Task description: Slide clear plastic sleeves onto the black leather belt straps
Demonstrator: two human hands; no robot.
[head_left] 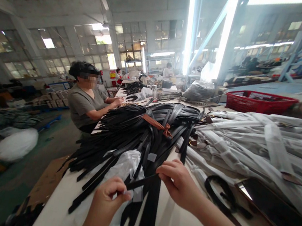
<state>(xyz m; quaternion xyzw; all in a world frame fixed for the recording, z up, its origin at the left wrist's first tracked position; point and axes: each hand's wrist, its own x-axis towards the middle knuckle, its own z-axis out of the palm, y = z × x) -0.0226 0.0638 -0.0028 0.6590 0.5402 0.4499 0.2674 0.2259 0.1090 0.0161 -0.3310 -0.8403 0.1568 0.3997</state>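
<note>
A narrow black strap [142,182] stretches between my two hands above the table. The fingers of my left hand [111,194] are closed in a pinch at its lower end, with a small pale spot at the fingertips that I cannot make out. My right hand [176,178] pinches the strap's upper end. Behind them lies a large heap of black straps [126,124], bound with a knotted brown band [156,124]. Crumpled clear plastic [127,164] lies among the straps beyond my left hand. A small grey tag [152,157] rests on the straps near my right hand.
Many belt-like strips in white wrapping [235,141] cover the right side of the table. A coiled black belt [220,192] and a dark flat tray-like object [275,213] lie nearer. A red basket [258,102] stands behind. A co-worker [86,99] works at the table's left edge.
</note>
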